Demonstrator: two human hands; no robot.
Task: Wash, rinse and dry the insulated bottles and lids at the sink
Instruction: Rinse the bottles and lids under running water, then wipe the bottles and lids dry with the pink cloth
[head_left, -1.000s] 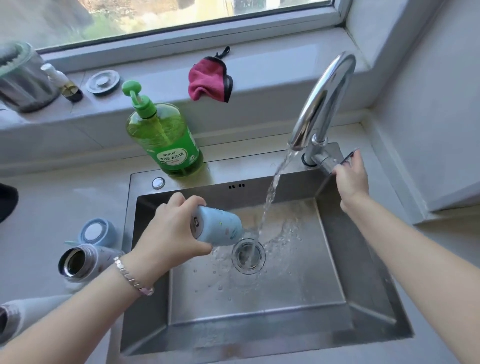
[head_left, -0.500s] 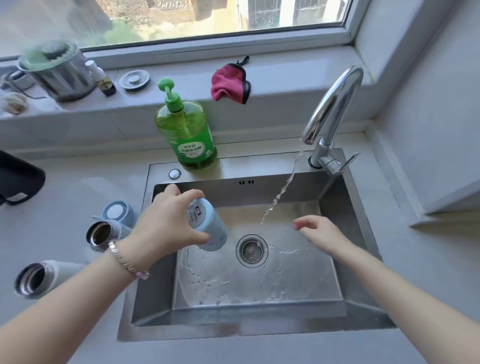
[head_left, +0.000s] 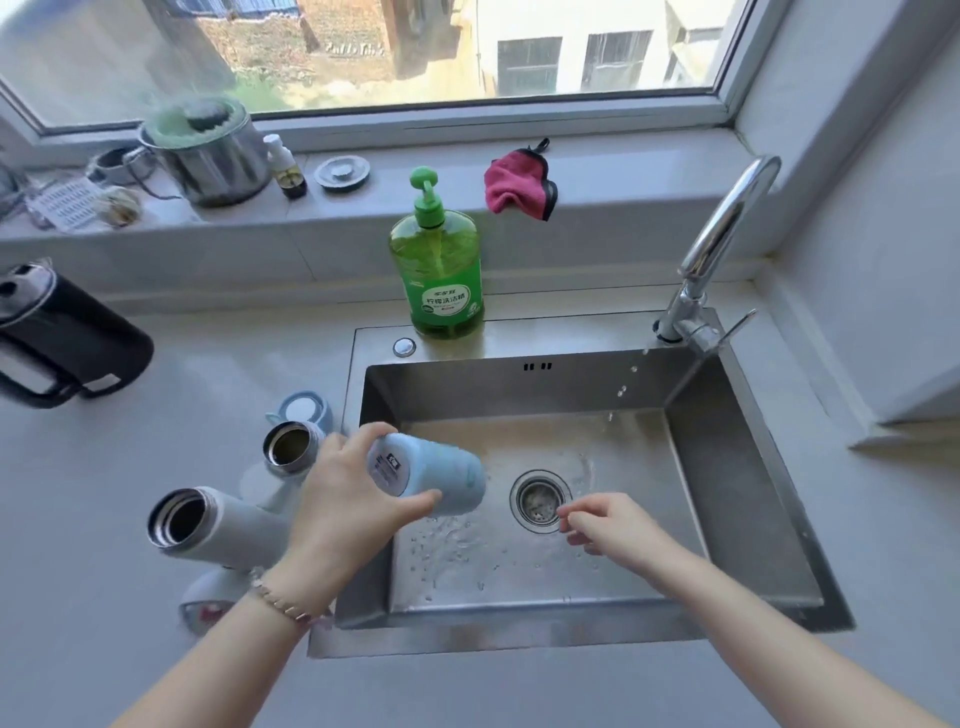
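While both forearms are running off the bottom edge, the left wrist is wearing a bracelet (head_left: 275, 597) and is covering part of a pale rounded thing with a red patch (head_left: 205, 605) lying left of the sink (head_left: 737, 493); what it is cannot be made out. The left hand (head_left: 343, 499) is gripping the blue bottle (head_left: 441, 478) over the sink's left side, fingers and thumb curling round its body. The bottle is tilting with its labelled base towards the camera and its far end pointing down into the sink, so its mouth is hidden. The right hand (head_left: 613, 525) is hovering over the sink just right of the drain (head_left: 537, 501), holding nothing, its fingers loosely bent and slightly blurred. Just left of the sink a white bottle (head_left: 223, 530) is lying on its side with its open mouth facing the camera, its other end disappearing behind the left hand. Beyond it a second open bottle (head_left: 291, 449) is showing mostly its steel mouth, and a blue lid (head_left: 304, 410) is sitting behind that. On the sink's back rim a green soap bottle (head_left: 436, 270) is standing, and at the sink's right rear corner the faucet (head_left: 727, 228) is arching up, with a few drops (head_left: 631, 369) falling beneath it. Far left of the sink a black jug (head_left: 62, 338) is being cut off by the frame edge. On the sill behind the sink a pink cloth (head_left: 519, 182) is hanging over the edge, and a round metal disc (head_left: 343, 174), a small bottle (head_left: 285, 166) and a metal pot (head_left: 208, 156) with a blurred top are standing in a row. The clutter left of them is too blurred to identify.
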